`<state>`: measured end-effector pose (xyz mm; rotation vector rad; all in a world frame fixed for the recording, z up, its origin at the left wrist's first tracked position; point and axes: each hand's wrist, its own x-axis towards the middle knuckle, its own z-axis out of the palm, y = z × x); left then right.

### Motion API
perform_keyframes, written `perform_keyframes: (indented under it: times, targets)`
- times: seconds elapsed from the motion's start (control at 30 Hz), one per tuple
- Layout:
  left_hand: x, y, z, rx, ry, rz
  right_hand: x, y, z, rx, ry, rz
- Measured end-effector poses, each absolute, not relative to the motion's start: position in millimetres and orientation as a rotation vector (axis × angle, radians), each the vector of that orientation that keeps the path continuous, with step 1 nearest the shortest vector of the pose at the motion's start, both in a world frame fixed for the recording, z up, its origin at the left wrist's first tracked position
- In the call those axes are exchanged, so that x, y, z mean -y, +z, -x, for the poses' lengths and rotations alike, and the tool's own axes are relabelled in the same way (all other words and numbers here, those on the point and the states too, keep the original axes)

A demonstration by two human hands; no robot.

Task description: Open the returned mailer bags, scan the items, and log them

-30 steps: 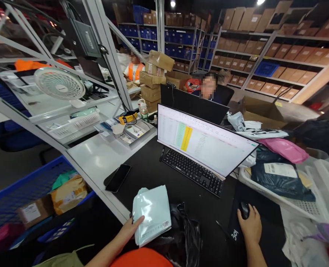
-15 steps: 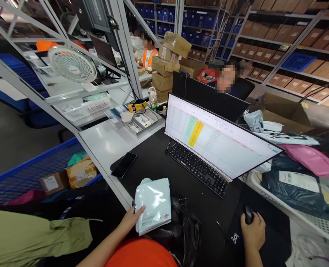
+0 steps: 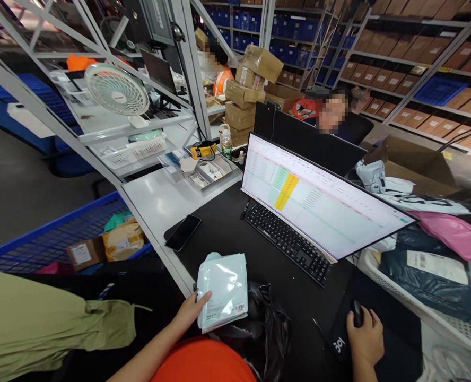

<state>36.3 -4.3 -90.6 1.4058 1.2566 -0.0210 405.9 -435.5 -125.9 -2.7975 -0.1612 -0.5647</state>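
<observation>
My left hand grips the left edge of a pale blue plastic packet, its thumb lying on top. A barcode label shows at the packet's lower right corner. Under and beside the packet lies a crumpled black plastic bag. My right hand rests closed around a black computer mouse on a black mouse mat. Ahead stand a black keyboard and a monitor showing a spreadsheet with green and yellow columns.
A phone lies at the desk's left. A blue crate with parcels stands below left; a white basket of bagged parcels is at the right. Beyond are a grey tray, stacked cartons, a fan and two people.
The view has shifted slightly, moving the scene to the right. On the monitor, pale green highlighted bands now cross the spreadsheet. Both hands keep their holds.
</observation>
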Motion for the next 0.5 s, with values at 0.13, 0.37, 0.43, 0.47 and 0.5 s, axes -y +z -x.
perform_keyframes:
  times: [0.13, 0.37, 0.43, 0.47, 0.5]
  targets:
    - [4.3, -93.0, -35.9, -1.255, -0.030, -1.422, 437.6, -126.1, -407.4, 0.216, -0.568, 2.834]
    - [4.2, -93.4, -36.7, -1.255, -0.027, -1.432, 435.3, -119.4, -406.4, 0.227, -0.532, 2.911]
    - [3.9, -91.7, -37.1, -1.261, -0.036, -1.433, 435.3, -119.5, -406.6, 0.249, -0.551, 2.914]
    - [3.7, -90.6, -37.4, -1.261, -0.039, -1.434, 435.3, -119.5, -406.7, 0.259, -0.561, 2.914]
    - [3.5, -89.6, -37.8, -1.261, -0.040, -1.436, 435.2, -119.4, -406.8, 0.264, -0.567, 2.915]
